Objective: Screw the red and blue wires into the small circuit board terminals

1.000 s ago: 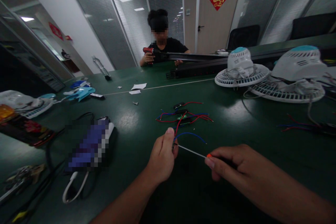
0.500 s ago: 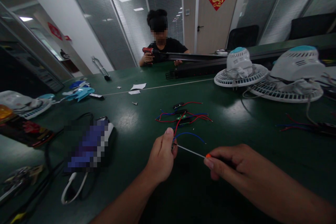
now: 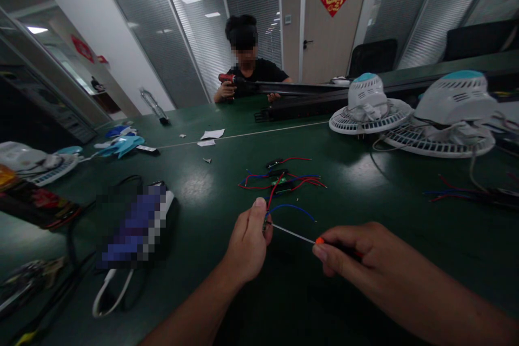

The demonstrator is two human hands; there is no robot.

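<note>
My left hand (image 3: 249,240) pinches a small circuit board (image 3: 266,223), mostly covered by the fingers, with a red wire and a blue wire (image 3: 292,206) coming off it. In my right hand (image 3: 357,259) is a screwdriver (image 3: 292,233) with an orange collar and a thin metal shaft. Its tip meets the board at my left fingertips; the exact contact point is too small to make out. Just beyond lie several small circuit modules (image 3: 279,184) with red and blue wires.
Upturned white fan units (image 3: 371,105) stand at right, near more wired modules (image 3: 492,197). A pixelated phone-like object (image 3: 135,227), a bottle (image 3: 36,200), keys (image 3: 30,281) and cables occupy the left. Paper scraps (image 3: 213,134) lie farther back. Across the table, a person (image 3: 255,67) holds a red drill (image 3: 227,79).
Both hands keep their grips, and the screwdriver tip stays at the board. The whole view has shifted very slightly; little else differs.
</note>
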